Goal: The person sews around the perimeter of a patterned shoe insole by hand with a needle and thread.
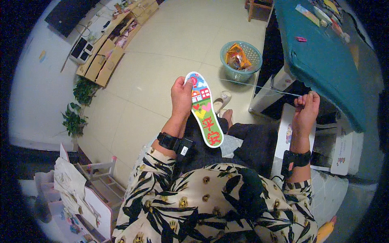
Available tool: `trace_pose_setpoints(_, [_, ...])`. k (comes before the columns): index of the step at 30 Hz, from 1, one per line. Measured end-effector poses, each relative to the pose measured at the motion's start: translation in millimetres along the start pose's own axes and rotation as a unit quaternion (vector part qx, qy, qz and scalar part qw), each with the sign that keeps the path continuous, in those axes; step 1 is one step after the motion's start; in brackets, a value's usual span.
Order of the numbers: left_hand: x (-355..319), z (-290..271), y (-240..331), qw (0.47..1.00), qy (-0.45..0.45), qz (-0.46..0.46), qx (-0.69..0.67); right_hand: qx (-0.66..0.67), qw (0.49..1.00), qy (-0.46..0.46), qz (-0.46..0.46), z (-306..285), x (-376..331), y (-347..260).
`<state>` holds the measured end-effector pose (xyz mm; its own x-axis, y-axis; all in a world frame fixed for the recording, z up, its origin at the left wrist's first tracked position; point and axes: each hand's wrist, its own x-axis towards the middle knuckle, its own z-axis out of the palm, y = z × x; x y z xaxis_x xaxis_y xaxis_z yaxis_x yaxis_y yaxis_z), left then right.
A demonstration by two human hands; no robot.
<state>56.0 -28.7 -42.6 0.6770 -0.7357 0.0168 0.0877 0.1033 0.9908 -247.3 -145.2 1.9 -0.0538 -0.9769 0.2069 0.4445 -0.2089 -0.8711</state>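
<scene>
In my left hand (180,96) is an embroidered shoe insole (206,106), gripped by its upper left edge with the thumb on top. It has a white rim, a colourful pattern of houses and hearts, and red stitched shapes on green. A pale thread (259,86) runs taut from the insole's upper part across to my right hand (306,104). The right hand is raised out to the side, its fingers pinched on the thread. Whether a needle is also between those fingers is too small to make out.
A teal perforated basket (253,52) with an orange package stands on the floor ahead. At right is a table with a dark green cloth (320,60), bearing a pink clip (300,39). A low wooden cabinet (106,65) and potted plants (73,117) line the left wall.
</scene>
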Motion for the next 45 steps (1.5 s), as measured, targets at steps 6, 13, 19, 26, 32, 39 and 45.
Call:
trace_pose_setpoints(6, [-27.0,29.5,28.4,0.991,-0.112,-0.067,-0.007,-0.218,0.963,-0.151,0.048,38.4,-21.0,8.8])
trace_pose_setpoints(13, [-48.4,47.5,33.1,0.977,-0.199,-0.078,-0.001,-0.365,0.862,-0.32,-0.148,83.9,-46.6,10.9])
trace_pose_setpoints(19, [-53.2,53.2,40.2,0.975,-0.209,-0.072,-0.007,-0.409,0.843,-0.315,-0.148,90.2,-52.2,9.3])
trace_pose_setpoints(26, [-53.7,54.9,37.9,0.973,-0.219,-0.073,-0.014,-0.415,0.837,-0.317,-0.166,86.0,-51.1,11.5])
trace_pose_setpoints(32, [-52.7,54.8,36.0,0.971,-0.228,-0.071,0.015,-0.42,0.835,-0.316,-0.165,85.5,-50.0,10.7])
trace_pose_setpoints(39, [-55.3,57.8,38.0,0.973,-0.223,-0.046,0.033,-0.435,0.823,-0.324,-0.17,84.3,-48.7,7.6])
trace_pose_setpoints(45, [-55.8,59.0,39.7,0.973,-0.212,-0.016,0.089,-0.441,0.817,-0.33,-0.171,83.0,-47.9,5.7])
